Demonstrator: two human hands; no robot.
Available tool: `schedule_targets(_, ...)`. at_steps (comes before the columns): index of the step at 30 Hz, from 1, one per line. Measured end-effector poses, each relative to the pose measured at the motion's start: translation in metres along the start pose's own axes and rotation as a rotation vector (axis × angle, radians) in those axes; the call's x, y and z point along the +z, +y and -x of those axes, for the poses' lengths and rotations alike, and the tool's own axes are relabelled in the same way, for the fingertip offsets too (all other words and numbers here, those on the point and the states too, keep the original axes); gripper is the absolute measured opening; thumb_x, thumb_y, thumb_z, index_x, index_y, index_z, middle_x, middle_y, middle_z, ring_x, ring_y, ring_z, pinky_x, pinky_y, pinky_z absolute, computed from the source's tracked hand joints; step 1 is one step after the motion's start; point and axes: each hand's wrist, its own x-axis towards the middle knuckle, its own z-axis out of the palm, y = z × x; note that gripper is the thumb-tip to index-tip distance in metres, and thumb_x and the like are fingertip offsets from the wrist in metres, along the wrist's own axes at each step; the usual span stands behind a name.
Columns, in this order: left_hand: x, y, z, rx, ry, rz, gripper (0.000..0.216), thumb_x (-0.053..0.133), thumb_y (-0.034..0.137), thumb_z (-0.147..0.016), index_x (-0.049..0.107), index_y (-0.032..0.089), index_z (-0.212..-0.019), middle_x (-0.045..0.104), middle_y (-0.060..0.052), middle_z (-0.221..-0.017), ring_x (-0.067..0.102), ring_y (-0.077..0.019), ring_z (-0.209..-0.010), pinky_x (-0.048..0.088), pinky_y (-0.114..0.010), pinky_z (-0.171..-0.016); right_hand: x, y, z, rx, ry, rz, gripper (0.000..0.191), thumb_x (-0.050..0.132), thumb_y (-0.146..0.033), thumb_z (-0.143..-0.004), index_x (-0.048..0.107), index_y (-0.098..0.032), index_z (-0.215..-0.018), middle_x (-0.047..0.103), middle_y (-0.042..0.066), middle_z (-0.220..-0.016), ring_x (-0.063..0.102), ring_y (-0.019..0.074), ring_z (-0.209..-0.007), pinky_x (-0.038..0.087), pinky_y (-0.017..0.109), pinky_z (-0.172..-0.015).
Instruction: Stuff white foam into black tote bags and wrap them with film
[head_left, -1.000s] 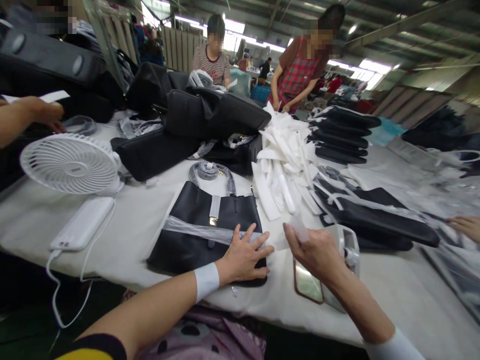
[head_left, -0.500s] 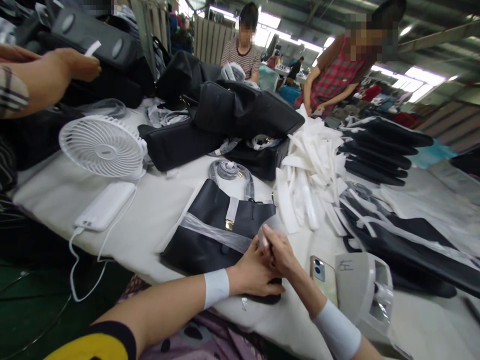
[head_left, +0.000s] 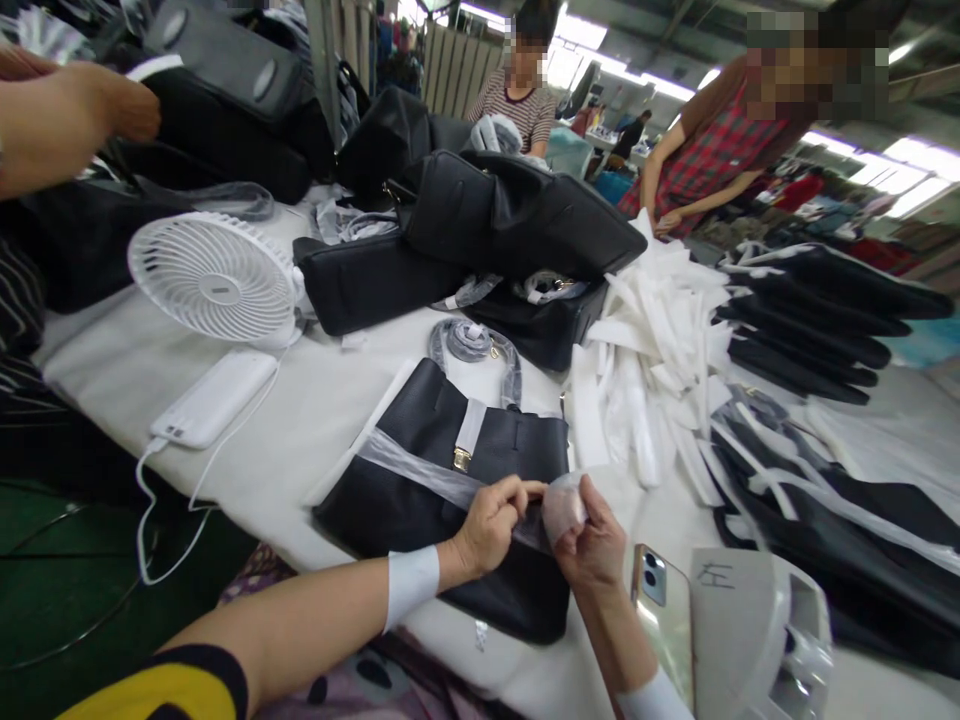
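Observation:
A black handbag [head_left: 495,440] lies on the white-covered table in front of me. A band of translucent film [head_left: 420,470] runs across its front, below a gold clasp [head_left: 461,459] with a pale strip over it. Beside the bag's right edge, my right hand [head_left: 600,540] is closed around a roll of translucent film [head_left: 564,510]. My left hand [head_left: 491,525] is over the lower front of the bag, its fingers curled and the index finger reaching to the roll. What its fingertips grip, if anything, is hidden. A plastic-wrapped strap [head_left: 469,340] lies coiled behind the bag.
A white fan [head_left: 217,280] and a power bank [head_left: 214,400] with a cable are at left. Black bags [head_left: 517,215] are piled behind. White strips [head_left: 652,340], a phone [head_left: 667,620] and a tape dispenser [head_left: 750,620] are at right. Another person's hand [head_left: 127,105] appears upper left.
My left hand has lifted off the bag's lower right area and moved left, its fingers now curled. My right hand has shifted right with the roll. The whole view has turned slightly.

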Motion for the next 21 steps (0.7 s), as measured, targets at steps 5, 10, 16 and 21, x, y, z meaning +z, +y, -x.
schedule_targets(5,0.002,-0.003,-0.002,-0.074,0.122,0.302,0.007,0.041,0.014,-0.074,0.041,0.021,-0.076,0.064,-0.007,-0.117,0.060,-0.0196,-0.108,0.049,-0.038,-0.094,0.014,-0.006,0.007,0.023,-0.189,0.023,0.055,0.040,-0.068,-0.084,0.054,-0.025,-0.053,0.046,0.002,-0.044,0.042,0.0133,-0.040,0.037,0.026,-0.038)
schedule_targets(10,0.003,-0.008,-0.011,-0.250,0.144,0.324,0.014,0.041,0.029,-0.083,0.048,0.020,-0.090,0.067,-0.005,-0.095,0.065,-0.0168,-0.078,0.055,-0.032,-0.071,0.030,-0.009,0.012,-0.025,-0.377,-0.003,0.057,0.047,-0.066,-0.083,0.049,-0.022,-0.047,0.045,0.000,-0.044,0.042,0.0115,-0.041,0.033,0.025,-0.041)
schedule_targets(16,-0.035,0.041,-0.006,-0.060,0.209,-0.017,0.026,0.044,0.015,-0.083,0.050,0.020,-0.107,0.063,-0.008,-0.113,0.061,-0.0184,-0.108,0.050,-0.032,-0.090,0.037,-0.006,0.010,-0.101,-0.497,0.175,0.061,0.038,-0.064,-0.090,0.054,-0.020,-0.051,0.047,-0.001,-0.045,0.045,0.0120,-0.046,0.034,0.024,-0.047)
schedule_targets(21,-0.098,0.075,0.031,0.168,0.037,-0.872,0.020,0.041,0.012,-0.088,0.058,0.018,-0.094,0.062,-0.004,-0.089,0.058,-0.0190,-0.089,0.048,-0.036,-0.087,0.043,-0.005,0.009,-0.212,-0.522,0.331,0.060,0.035,-0.058,-0.094,0.053,-0.020,-0.051,0.050,-0.001,-0.049,0.048,0.0131,-0.052,0.035,0.024,-0.054)
